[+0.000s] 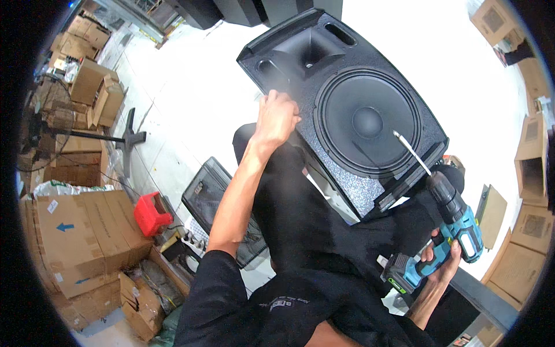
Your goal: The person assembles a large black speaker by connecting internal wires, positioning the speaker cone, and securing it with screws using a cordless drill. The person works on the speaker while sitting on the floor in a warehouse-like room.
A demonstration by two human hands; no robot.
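A large black loudspeaker cabinet [341,124] lies tilted in front of me, against my legs. Its round woofer [368,123] and the horn [306,52] face up, with no grille over them. My left hand [277,117] is at the cabinet's left edge, fingers curled together; whatever they may pinch is hidden. My right hand [442,260] grips a teal and black cordless drill [454,225] by its handle. A long pale bit [411,152] points from its chuck over the woofer's lower right side.
A black mesh speaker grille [217,196] lies on the floor to my left, near a red plastic bin [152,214]. Cardboard boxes [87,231] are stacked at the left, and more boxes [532,225] line the right. A fan stand [130,139] stands at the far left.
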